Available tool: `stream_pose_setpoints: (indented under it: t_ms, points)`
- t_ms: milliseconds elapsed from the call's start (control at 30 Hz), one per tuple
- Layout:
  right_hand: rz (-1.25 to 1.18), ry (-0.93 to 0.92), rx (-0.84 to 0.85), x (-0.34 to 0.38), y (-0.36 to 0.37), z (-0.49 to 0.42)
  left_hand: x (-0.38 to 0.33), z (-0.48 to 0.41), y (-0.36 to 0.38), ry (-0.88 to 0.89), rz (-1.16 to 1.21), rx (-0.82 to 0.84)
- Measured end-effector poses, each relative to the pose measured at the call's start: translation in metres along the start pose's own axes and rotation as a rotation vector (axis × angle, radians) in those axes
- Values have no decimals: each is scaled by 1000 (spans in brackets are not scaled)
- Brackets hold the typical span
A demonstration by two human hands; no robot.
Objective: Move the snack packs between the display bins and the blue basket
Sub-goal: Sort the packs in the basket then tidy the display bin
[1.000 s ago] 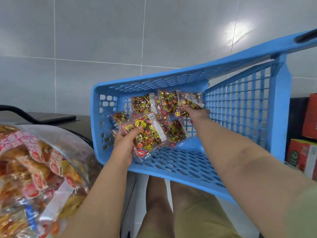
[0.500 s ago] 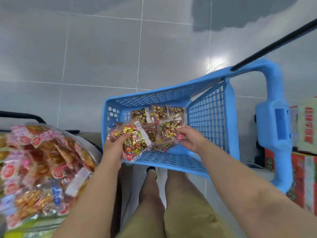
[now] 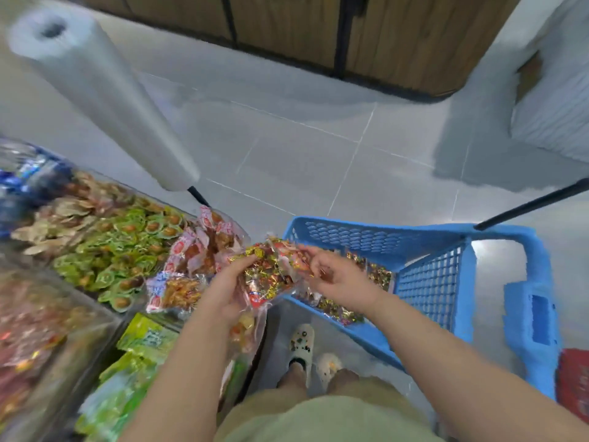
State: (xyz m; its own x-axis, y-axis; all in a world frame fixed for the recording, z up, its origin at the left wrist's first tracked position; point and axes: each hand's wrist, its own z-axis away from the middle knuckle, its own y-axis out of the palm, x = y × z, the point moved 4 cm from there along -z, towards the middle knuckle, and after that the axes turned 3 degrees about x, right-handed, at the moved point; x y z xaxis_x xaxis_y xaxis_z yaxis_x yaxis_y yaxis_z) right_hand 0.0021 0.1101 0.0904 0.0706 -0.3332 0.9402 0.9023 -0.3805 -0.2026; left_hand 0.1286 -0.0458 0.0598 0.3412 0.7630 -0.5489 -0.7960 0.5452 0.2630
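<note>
The blue basket [image 3: 430, 279] stands at centre right with a few red-and-gold snack packs [image 3: 377, 274] left inside. My left hand [image 3: 228, 283] grips a bunch of the same glossy packs [image 3: 271, 272] just left of the basket's near corner, over the edge of the display bins [image 3: 105, 317]. My right hand [image 3: 333, 275] pinches the right side of that bunch, its fingers curled on the wrappers. The picture is blurred by motion.
The bins at left hold green-wrapped snacks [image 3: 127, 260], red-and-white packs [image 3: 197, 253], brown snacks [image 3: 67, 215] and green bags [image 3: 140, 339]. A roll of clear plastic bags [image 3: 102, 97] hangs above them. My feet [image 3: 306, 349] stand on grey floor tiles. A red box [image 3: 573, 387] sits far right.
Both hands have lifted the packs out of the basket and carried them left toward the bins. The view has swung up and left, showing the bins and the bag roll.
</note>
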Motion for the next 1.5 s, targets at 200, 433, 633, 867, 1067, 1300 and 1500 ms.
stream_pose_setpoints:
  t_ms: [200,433,633,867,1067,1300,1500]
  points:
    - [-251,-20,90,33,41,-12,9,69,-48,224,160,-149]
    - [-192,61,197,47,120,-24,52,146,-111,406,304,-363]
    - [-200,269,471,55,212,-8,90,212,-166,462,437,-561]
    - [-469,475,616,88,312,-2,125,278,-257,492,477,-677]
    - [-497,266,568,140,371,-30,123,309,-343,461,313,-705]
    - [-102,-41,406,193,411,-77,83,321,-405,363,81,-662]
    - [117,-80,436,217,452,-109,38,323,-428,415,94,-578]
